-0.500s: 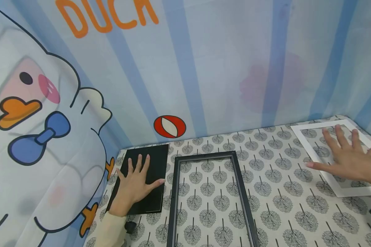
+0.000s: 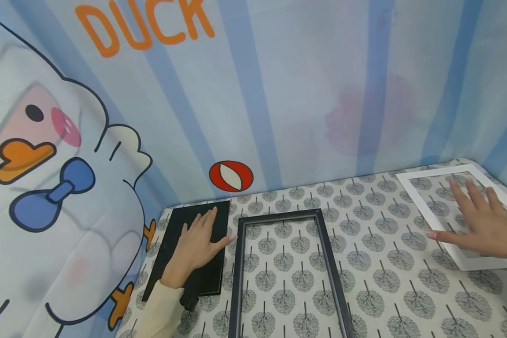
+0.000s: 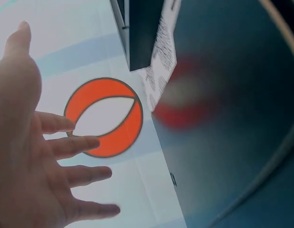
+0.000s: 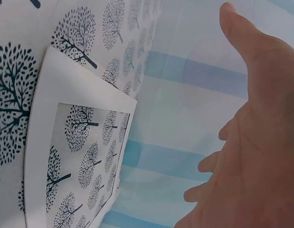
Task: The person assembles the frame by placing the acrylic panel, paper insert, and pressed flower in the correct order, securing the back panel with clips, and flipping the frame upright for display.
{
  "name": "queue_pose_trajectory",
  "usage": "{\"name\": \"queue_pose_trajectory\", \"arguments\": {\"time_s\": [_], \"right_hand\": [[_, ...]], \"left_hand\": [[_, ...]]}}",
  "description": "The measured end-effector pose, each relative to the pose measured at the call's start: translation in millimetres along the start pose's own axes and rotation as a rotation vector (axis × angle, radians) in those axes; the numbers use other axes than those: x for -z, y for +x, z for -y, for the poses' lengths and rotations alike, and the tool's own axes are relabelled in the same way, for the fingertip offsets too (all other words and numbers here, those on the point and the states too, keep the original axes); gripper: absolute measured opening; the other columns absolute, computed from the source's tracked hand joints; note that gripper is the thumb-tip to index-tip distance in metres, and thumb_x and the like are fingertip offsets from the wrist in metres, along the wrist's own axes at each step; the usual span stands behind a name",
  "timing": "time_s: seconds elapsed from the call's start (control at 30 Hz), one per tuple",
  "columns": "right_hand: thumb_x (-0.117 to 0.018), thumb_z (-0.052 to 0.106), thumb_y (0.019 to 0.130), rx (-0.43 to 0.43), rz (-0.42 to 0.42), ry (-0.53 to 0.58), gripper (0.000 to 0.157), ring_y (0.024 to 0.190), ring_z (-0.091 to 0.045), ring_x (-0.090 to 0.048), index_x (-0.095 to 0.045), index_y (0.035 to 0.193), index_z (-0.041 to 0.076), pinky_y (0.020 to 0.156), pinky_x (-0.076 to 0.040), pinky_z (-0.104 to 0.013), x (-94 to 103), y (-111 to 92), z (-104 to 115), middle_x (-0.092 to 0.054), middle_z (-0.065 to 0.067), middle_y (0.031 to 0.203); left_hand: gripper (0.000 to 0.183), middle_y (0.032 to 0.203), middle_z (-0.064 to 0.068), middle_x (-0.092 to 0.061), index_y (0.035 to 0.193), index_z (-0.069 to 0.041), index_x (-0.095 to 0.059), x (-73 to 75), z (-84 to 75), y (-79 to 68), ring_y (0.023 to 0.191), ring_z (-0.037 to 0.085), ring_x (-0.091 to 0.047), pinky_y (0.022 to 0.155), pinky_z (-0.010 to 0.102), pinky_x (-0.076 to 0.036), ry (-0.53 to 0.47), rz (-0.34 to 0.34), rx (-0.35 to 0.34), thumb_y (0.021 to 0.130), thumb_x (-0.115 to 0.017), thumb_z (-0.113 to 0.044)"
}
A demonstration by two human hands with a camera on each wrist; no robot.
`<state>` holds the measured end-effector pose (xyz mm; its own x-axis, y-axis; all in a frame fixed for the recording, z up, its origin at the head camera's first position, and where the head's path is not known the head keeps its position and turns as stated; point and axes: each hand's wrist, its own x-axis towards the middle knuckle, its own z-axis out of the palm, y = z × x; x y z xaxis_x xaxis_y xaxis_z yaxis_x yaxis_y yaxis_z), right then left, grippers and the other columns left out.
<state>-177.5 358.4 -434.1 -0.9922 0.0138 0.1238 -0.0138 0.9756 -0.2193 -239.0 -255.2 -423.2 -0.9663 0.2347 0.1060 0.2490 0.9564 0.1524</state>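
My left hand (image 2: pixel 194 249) hovers over a glossy black panel (image 2: pixel 173 230) at the left, its fingers straight. In the left wrist view, that hand (image 3: pixel 23 156) is apart from the panel (image 3: pixel 223 152) and holds nothing. A dark, hollow rectangular frame (image 2: pixel 238 263) lies to the right of it. My right hand (image 2: pixel 487 230) is spread above a white rectangular border with an open-looking middle (image 2: pixel 420 203), covering part of it. The right wrist view shows an empty palm (image 4: pixel 261 156) with the white border (image 4: pixel 85 85) beside it, not touching.
A tablecloth (image 2: pixel 372 272) printed with grey trees covers the table. Behind it hangs a blue striped cloth (image 2: pixel 312 94) with a duck print (image 2: pixel 110 202) and a red-and-white ball print (image 2: pixel 231 176). Dark wrist gear (image 2: pixel 190 291) sits below my left wrist.
My left hand has moved a little right and away from me, its fingers closer together. My right hand has shifted slightly right. The panel, frame and white border lie as before.
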Motion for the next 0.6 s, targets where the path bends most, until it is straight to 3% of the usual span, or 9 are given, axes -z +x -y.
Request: {"name": "queue_pose_trajectory", "arguments": {"time_s": [0.13, 0.2, 0.4, 0.6], "right_hand": [[-0.073, 0.075, 0.082, 0.001, 0.022, 0.004, 0.141, 0.144, -0.075, 0.013, 0.025, 0.164, 0.015, 0.102, 0.01, -0.097, -0.2, -3.5, -2.2, 0.024, -0.035, 0.165], [-0.072, 0.075, 0.083, -0.004, 0.026, 0.015, 0.14, 0.144, -0.076, 0.01, 0.025, 0.164, 0.013, 0.101, 0.004, -0.098, -2.1, -5.0, -3.9, 0.023, -0.037, 0.165], [-0.073, 0.065, 0.09, 0.067, 0.04, 0.051, 0.133, 0.14, -0.079, -0.009, 0.017, 0.165, 0.001, 0.103, -0.015, -0.093, -7.6, -4.5, -7.3, 0.009, -0.048, 0.163], [-0.072, 0.055, 0.095, 0.131, 0.073, 0.092, 0.122, 0.139, -0.077, -0.015, 0.004, 0.163, -0.011, 0.103, -0.019, -0.091, -7.1, -0.1, -8.7, -0.008, -0.057, 0.155]], "left_hand": [[0.098, 0.161, 0.025, -0.047, 0.167, -0.011, -0.029, 0.5, -9.1, 8.9, 0.143, 0.046, -0.052, 0.109, 0.068, -0.049, -0.044, -0.019, -0.026, 0.096, -0.061, -0.07], [0.093, 0.159, 0.023, -0.05, 0.166, -0.011, -0.031, 1.1, -14.2, 13.9, 0.139, 0.044, -0.057, 0.103, 0.065, -0.054, -0.073, -0.022, -0.038, 0.098, -0.059, -0.069], [0.075, 0.156, 0.015, -0.057, 0.164, -0.012, -0.038, 0.3, -29.8, 29.0, 0.138, 0.038, -0.059, 0.105, 0.061, -0.055, -0.146, -0.016, -0.085, 0.105, -0.058, -0.055], [0.059, 0.152, 0.01, -0.062, 0.156, -0.015, -0.052, -6.4, -50.8, 47.4, 0.134, 0.034, -0.064, 0.105, 0.057, -0.056, -0.181, 0.0, -0.13, 0.107, -0.059, -0.046]]}}
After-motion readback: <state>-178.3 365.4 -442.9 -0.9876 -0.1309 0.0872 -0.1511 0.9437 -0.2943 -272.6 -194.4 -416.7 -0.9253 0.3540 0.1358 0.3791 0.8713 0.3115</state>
